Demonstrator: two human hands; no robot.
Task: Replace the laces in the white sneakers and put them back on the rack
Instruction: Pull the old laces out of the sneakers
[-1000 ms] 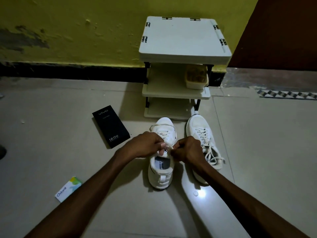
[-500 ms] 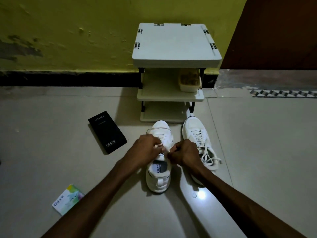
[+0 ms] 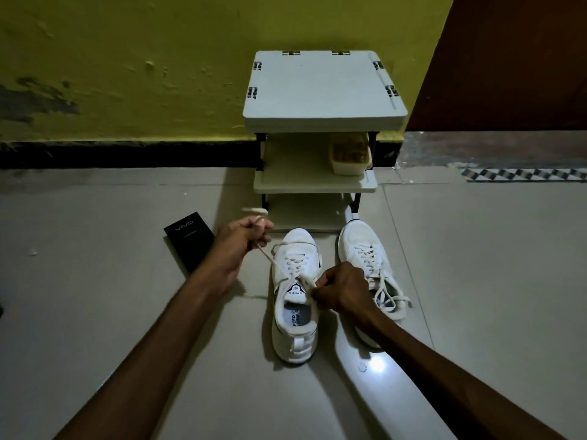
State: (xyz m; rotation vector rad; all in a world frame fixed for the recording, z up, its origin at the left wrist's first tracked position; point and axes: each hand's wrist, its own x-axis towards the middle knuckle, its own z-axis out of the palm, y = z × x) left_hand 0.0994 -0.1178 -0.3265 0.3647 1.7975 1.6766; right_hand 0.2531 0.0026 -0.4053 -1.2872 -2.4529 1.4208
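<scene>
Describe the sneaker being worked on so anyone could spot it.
Find the white rack by the wall. Of two sneakers before it, take the left sneaker. The left hand and right hand hold its lace; the right sneaker has loose laces.

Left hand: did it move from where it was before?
Yes. The left hand has pulled away from the left sneaker, out toward the black box, gripping the lace.

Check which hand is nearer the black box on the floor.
Left. The left hand grips the lace just right of the black box; the right hand pinches the lace farther away, over the left sneaker.
</scene>
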